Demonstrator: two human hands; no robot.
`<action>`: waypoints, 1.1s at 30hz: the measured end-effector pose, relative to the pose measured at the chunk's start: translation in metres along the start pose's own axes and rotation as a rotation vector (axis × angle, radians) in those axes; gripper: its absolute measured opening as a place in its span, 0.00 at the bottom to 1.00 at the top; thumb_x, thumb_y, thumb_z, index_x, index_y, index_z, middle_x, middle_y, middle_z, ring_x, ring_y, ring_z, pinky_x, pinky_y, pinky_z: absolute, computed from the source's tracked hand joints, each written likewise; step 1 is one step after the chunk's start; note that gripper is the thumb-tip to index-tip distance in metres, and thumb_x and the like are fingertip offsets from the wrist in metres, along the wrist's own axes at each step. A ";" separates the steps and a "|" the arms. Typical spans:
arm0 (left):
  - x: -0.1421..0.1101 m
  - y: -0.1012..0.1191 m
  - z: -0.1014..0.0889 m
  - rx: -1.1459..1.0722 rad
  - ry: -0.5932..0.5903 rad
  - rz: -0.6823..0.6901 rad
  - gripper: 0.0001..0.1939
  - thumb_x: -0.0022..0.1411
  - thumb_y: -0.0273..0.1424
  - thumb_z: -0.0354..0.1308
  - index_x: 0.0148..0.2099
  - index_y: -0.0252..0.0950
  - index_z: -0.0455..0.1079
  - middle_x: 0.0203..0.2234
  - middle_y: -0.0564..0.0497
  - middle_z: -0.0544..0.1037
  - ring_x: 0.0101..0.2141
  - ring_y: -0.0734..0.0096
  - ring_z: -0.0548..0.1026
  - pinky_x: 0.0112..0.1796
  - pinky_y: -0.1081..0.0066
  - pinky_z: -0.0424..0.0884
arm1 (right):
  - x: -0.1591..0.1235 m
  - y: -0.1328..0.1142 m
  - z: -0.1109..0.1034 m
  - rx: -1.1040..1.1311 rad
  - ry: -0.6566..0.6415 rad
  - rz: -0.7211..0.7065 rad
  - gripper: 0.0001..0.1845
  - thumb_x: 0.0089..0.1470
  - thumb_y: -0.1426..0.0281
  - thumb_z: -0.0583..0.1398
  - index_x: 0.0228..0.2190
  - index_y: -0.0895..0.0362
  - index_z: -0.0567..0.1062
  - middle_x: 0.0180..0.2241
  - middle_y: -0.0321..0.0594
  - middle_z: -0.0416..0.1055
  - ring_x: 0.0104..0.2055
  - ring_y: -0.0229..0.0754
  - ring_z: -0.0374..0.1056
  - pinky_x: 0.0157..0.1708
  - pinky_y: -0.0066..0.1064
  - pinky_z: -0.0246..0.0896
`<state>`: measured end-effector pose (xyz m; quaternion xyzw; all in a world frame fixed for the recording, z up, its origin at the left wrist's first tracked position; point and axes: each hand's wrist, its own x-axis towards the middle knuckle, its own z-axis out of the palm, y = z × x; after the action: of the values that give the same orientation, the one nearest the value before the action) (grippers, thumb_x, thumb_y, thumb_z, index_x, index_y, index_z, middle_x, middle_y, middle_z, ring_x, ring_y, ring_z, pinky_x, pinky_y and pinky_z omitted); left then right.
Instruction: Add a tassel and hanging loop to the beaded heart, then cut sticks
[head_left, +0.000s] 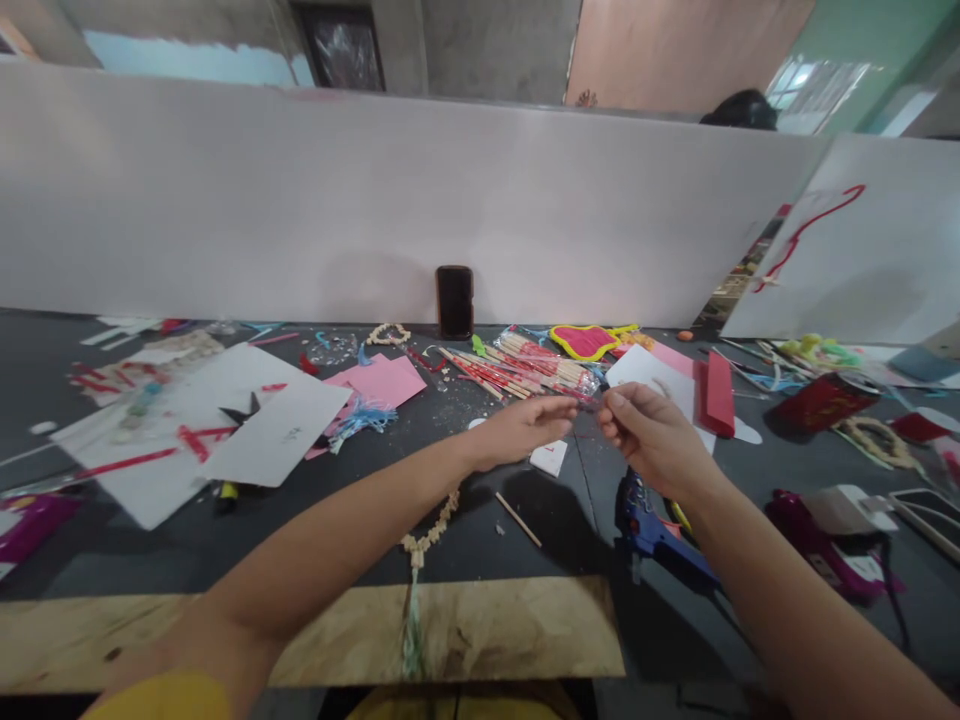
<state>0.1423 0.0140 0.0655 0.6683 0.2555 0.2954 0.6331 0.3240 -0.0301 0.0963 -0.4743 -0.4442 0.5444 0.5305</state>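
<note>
My left hand (pixel 525 430) and my right hand (pixel 651 437) are raised close together over the dark table. Between their fingertips stretches a thin, see-through reddish strip (pixel 589 403), perhaps plastic; its exact kind is too small to make out. Both hands are closed in a pinch on it. Just behind them lies a pile of wooden sticks in red-and-clear wrappers (pixel 517 368). A bare wooden stick (pixel 517 520) rests on the table below my left hand. Under my right wrist lies a blue glue gun (pixel 656 540). A small white piece with a red mark (pixel 549 457) sits beneath the hands.
A phone (pixel 454 302) leans against the white board (pixel 300 200). White sheets (pixel 285 430) and pink paper (pixel 386 380) lie left. A beaded string with a tassel (pixel 431 535) crosses the front wooden strip (pixel 517 630). A red can (pixel 829 402) and power strip (pixel 817 550) are right.
</note>
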 end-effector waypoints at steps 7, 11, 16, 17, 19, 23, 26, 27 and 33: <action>-0.007 -0.001 0.004 0.007 0.026 -0.156 0.14 0.55 0.38 0.57 0.32 0.30 0.71 0.20 0.54 0.70 0.20 0.81 0.64 0.24 0.78 0.61 | 0.001 0.006 -0.006 -0.001 0.025 0.011 0.13 0.42 0.62 0.67 0.28 0.55 0.71 0.24 0.32 0.70 0.23 0.28 0.64 0.21 0.18 0.59; -0.025 -0.002 -0.011 0.074 0.000 -0.218 0.13 0.52 0.38 0.59 0.32 0.31 0.71 0.21 0.53 0.72 0.22 0.80 0.65 0.24 0.78 0.60 | 0.001 0.012 -0.015 -0.030 0.064 0.030 0.13 0.41 0.61 0.67 0.27 0.55 0.71 0.24 0.32 0.70 0.22 0.27 0.63 0.21 0.18 0.59; -0.039 0.004 -0.020 0.131 0.029 -0.259 0.11 0.53 0.36 0.57 0.31 0.32 0.70 0.21 0.54 0.72 0.23 0.79 0.66 0.26 0.77 0.61 | -0.002 0.016 -0.020 -0.171 0.063 0.028 0.16 0.41 0.58 0.65 0.28 0.55 0.71 0.27 0.34 0.71 0.23 0.29 0.63 0.21 0.20 0.59; -0.041 0.004 -0.022 0.146 0.045 -0.261 0.10 0.53 0.36 0.57 0.31 0.32 0.70 0.21 0.54 0.72 0.23 0.79 0.66 0.26 0.77 0.61 | -0.002 0.016 -0.022 -0.220 0.064 0.020 0.16 0.42 0.57 0.65 0.28 0.55 0.71 0.27 0.35 0.71 0.23 0.29 0.63 0.21 0.21 0.59; -0.044 0.003 -0.028 0.176 0.064 -0.243 0.10 0.52 0.36 0.57 0.31 0.32 0.70 0.21 0.54 0.72 0.23 0.78 0.67 0.26 0.77 0.61 | -0.002 0.017 -0.029 -0.342 0.065 0.002 0.17 0.42 0.55 0.63 0.28 0.55 0.70 0.26 0.36 0.71 0.23 0.31 0.64 0.21 0.23 0.59; -0.051 -0.004 -0.046 0.307 0.106 -0.208 0.10 0.50 0.36 0.57 0.30 0.33 0.71 0.21 0.54 0.72 0.23 0.76 0.67 0.25 0.76 0.60 | 0.006 0.016 -0.052 -0.678 0.105 -0.061 0.15 0.48 0.57 0.58 0.27 0.56 0.70 0.23 0.38 0.70 0.23 0.37 0.65 0.21 0.28 0.60; -0.056 -0.005 -0.061 0.369 0.232 -0.248 0.10 0.49 0.36 0.58 0.29 0.33 0.71 0.19 0.55 0.71 0.22 0.77 0.66 0.24 0.76 0.60 | 0.017 0.013 -0.066 -0.975 0.139 -0.160 0.09 0.50 0.64 0.56 0.32 0.55 0.72 0.29 0.41 0.72 0.28 0.42 0.68 0.28 0.36 0.63; -0.056 -0.004 -0.066 0.355 0.279 -0.259 0.10 0.49 0.37 0.58 0.29 0.33 0.71 0.19 0.55 0.72 0.21 0.77 0.66 0.24 0.76 0.60 | 0.021 0.013 -0.067 -1.071 0.114 -0.195 0.09 0.50 0.66 0.56 0.34 0.54 0.72 0.33 0.42 0.73 0.32 0.44 0.69 0.32 0.38 0.63; -0.055 -0.005 -0.084 0.151 0.449 -0.326 0.12 0.48 0.37 0.60 0.32 0.33 0.68 0.19 0.55 0.73 0.18 0.80 0.65 0.24 0.77 0.61 | 0.049 0.033 -0.034 -1.456 -0.281 -0.336 0.22 0.49 0.78 0.53 0.42 0.47 0.74 0.51 0.38 0.66 0.44 0.43 0.68 0.37 0.30 0.62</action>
<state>0.0437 0.0333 0.0588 0.5817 0.5145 0.3105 0.5482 0.3535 0.0168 0.0557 -0.5567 -0.8210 0.0808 0.0977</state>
